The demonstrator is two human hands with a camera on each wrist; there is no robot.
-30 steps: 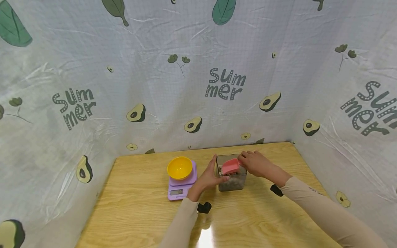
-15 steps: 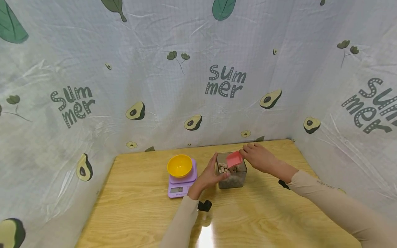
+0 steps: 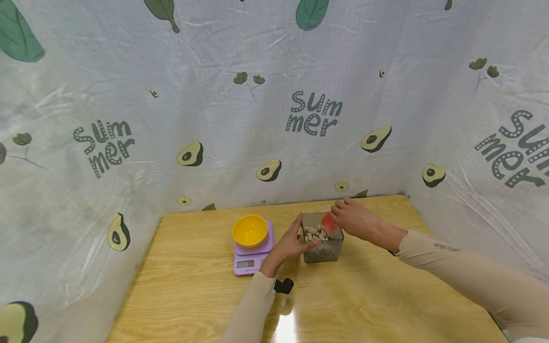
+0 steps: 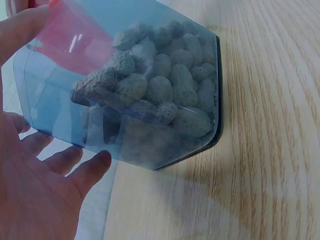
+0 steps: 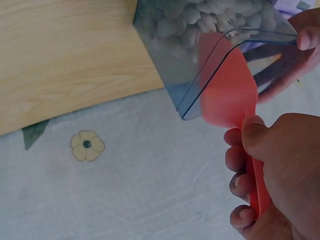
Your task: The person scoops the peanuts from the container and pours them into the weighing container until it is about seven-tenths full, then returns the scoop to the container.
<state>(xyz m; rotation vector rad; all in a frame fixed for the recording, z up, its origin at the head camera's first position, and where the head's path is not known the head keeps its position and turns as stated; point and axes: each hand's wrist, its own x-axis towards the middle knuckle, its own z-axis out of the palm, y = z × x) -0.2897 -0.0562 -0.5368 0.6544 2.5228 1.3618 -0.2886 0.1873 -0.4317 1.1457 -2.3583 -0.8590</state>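
Observation:
A see-through grey plastic bin [image 3: 322,256] stands on the table, partly filled with unshelled peanuts [image 4: 182,87]. My left hand [image 3: 288,247] holds the bin from its left side, thumb over the front rim and fingers spread along the wall. At the right rear corner, my right hand [image 3: 355,219] grips the handle of a red scoop [image 5: 227,87]. The scoop's blade slants down inside the bin, its tip against the peanuts in the right wrist view. In the left wrist view the scoop [image 4: 75,42] shows through the clear wall.
Left of the bin, a yellow bowl [image 3: 250,230] sits on a purple kitchen scale [image 3: 254,262] with a lit display. The wooden table [image 3: 188,286] ends at a white printed curtain [image 3: 231,143] behind and at both sides.
My right hand has drawn the scoop toward the bin's right rear corner and tipped its blade steeper, uncovering more peanuts. The left hand keeps its place on the bin.

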